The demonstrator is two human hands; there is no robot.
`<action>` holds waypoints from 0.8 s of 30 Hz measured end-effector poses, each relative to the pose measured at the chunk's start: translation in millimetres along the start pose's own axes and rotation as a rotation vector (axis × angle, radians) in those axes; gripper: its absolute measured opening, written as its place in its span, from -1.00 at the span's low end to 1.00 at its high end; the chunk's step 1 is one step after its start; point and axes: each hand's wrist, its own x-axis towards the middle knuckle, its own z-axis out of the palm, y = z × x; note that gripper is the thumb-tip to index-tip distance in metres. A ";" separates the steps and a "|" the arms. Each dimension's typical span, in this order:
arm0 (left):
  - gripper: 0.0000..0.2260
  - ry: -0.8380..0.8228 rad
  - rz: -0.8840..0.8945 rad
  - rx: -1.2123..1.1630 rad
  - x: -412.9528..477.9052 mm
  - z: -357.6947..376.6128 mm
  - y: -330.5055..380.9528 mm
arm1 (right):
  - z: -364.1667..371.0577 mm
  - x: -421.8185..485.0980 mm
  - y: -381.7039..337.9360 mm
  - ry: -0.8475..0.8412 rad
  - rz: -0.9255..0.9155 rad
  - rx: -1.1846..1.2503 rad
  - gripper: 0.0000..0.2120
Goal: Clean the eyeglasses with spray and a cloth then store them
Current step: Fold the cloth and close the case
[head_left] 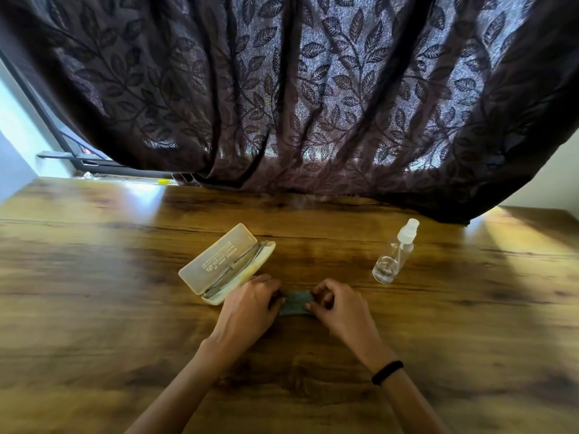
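Both the left hand and right hand are pinching the cloth; glasses are lying in the open case, so storing seems nearly done.

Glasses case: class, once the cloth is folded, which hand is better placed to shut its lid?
Probably the left hand: it lies right beside the open case, while the right hand is farther off, nearer the spray bottle.
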 end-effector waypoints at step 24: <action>-0.84 -0.090 0.142 -0.069 4.9 -4.7 0.4 | 5.4 -1.7 12.0 -0.016 -0.152 -0.009 -0.66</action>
